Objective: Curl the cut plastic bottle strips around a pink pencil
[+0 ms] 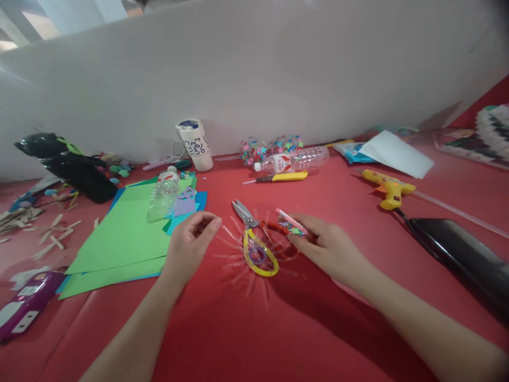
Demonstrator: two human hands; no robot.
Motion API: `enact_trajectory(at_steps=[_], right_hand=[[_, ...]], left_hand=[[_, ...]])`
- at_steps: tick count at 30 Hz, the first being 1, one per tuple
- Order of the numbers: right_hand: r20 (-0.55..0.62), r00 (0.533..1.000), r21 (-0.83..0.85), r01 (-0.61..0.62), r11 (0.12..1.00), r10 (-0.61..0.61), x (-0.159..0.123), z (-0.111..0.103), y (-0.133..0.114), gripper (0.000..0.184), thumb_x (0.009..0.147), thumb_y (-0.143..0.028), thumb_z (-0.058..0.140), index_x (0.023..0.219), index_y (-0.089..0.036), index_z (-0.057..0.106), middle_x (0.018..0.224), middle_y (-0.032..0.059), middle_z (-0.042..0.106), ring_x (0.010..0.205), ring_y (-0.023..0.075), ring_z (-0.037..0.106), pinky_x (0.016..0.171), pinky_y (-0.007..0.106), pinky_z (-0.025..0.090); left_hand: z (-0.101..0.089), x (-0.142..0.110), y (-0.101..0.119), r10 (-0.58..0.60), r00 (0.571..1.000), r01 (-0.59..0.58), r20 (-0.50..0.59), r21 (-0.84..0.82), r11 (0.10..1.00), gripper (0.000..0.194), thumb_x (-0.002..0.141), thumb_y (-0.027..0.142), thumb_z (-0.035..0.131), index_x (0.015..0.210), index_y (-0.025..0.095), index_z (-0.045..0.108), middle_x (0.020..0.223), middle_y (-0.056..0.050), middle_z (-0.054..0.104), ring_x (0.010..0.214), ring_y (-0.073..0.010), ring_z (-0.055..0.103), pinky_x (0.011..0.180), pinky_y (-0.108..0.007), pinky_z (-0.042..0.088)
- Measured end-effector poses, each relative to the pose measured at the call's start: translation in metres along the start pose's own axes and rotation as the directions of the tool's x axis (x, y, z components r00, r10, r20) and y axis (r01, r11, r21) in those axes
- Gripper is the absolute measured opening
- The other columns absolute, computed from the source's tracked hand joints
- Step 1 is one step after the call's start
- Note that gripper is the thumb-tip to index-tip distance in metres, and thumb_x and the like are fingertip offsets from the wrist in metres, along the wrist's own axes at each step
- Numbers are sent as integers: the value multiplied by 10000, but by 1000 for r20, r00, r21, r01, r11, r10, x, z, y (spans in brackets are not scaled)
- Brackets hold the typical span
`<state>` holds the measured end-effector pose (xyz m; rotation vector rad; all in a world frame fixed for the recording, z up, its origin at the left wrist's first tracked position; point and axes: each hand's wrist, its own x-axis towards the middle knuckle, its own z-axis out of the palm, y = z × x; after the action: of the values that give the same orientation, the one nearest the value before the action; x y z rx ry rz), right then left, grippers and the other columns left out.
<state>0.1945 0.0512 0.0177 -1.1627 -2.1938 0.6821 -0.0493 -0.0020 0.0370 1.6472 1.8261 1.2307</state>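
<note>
My left hand (191,241) hovers over the red table (246,329) with thumb and fingers pinched together on something too small to make out. My right hand (328,246) pinches a pink strip with small coloured star stickers (292,223). Between the hands lie yellow-handled scissors (254,241) on a clear plastic piece cut into thin radiating strips (242,265).
Green and blue paper sheets (119,239) with a clear bottle (164,193) lie at left. A white cup (196,144), another bottle (296,159), a yellow cutter (280,177), a yellow glue gun (387,188) and white paper (393,153) sit behind. Wooden sticks (35,228) are scattered far left.
</note>
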Motion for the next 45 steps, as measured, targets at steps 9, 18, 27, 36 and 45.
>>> enact_trajectory(at_steps=[9,18,27,36,45], right_hand=[[-24,999,-15,26,1000,-26,0,1,-1,235,804,-164,483,987,-202,625,898,36,669,741,168,607,637,263,436],[38,995,-24,98,995,-97,-1,2,-2,296,772,-98,470,1003,-184,633,919,52,627,776,173,583,675,271,420],[54,994,-14,92,996,-91,-2,2,-6,321,780,-91,466,1038,-200,623,968,62,633,812,180,584,690,272,413],[68,994,-48,93,994,-90,-2,2,-8,132,818,-168,474,709,-182,547,712,17,547,640,141,495,588,250,357],[96,990,-47,104,993,-100,-4,3,-10,160,820,-173,468,660,-185,482,672,-2,493,607,128,448,563,248,314]], left_hand=[[-1,-3,1,243,941,-269,237,86,959,109,795,162,495,847,180,588,811,-12,566,720,-130,526,707,-281,432],[-4,0,-3,307,934,-315,182,18,949,154,766,116,527,874,200,597,972,-48,566,937,-177,542,839,-329,431],[3,-4,2,386,904,-407,186,94,908,76,780,231,618,849,212,641,926,-39,584,901,-175,562,838,-333,438],[1,-2,-1,396,896,-422,200,111,900,75,791,200,601,848,199,649,948,-48,591,929,-169,559,858,-325,429],[-2,0,0,403,897,-421,180,73,904,94,799,182,563,836,210,645,958,-51,604,935,-177,567,872,-348,429]])
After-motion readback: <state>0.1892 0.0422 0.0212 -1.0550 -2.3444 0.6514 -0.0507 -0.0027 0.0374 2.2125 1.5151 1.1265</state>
